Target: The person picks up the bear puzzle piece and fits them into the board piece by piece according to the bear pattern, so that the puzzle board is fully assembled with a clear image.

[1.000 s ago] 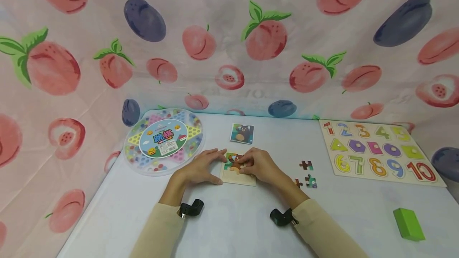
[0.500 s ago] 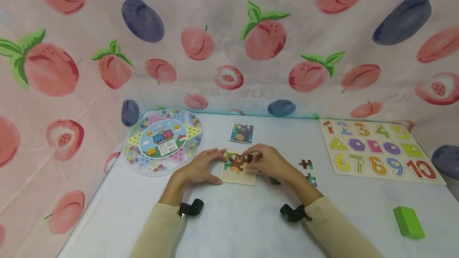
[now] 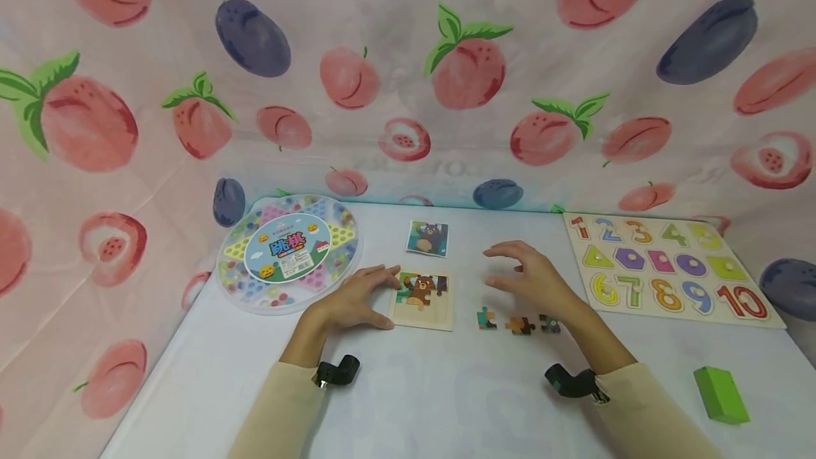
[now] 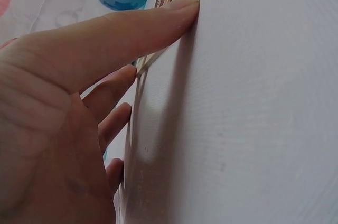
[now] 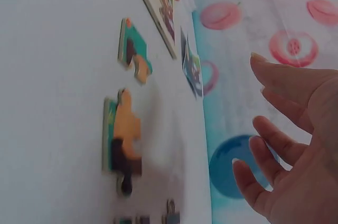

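A small wooden jigsaw board (image 3: 423, 317) with a partly filled bear picture lies mid-table. My left hand (image 3: 355, 297) rests at its left side, thumb at the lower left corner and index fingertip near the upper left one. In the left wrist view the straight thumb (image 4: 121, 36) lies along the board's edge. My right hand (image 3: 534, 278) hovers right of the board, thumb and fingers spread with nothing between them. Below it lie loose jigsaw pieces: a green-and-orange one (image 3: 486, 318), an orange-brown one (image 3: 520, 325) and a dark one (image 3: 550, 324) partly behind the wrist.
A bear picture card (image 3: 428, 239) lies behind the board. At the left is a round Chinese checkers set (image 3: 290, 253). A wooden number-and-shape board (image 3: 676, 268) lies at the right, with a green block (image 3: 721, 394) nearer the front. A fruit-print cloth (image 3: 408, 91) hangs behind the table.
My right hand has let go of a piece at the board's upper right and moved right, over the loose pieces, its fingers spreading. The left hand has stayed at the board.
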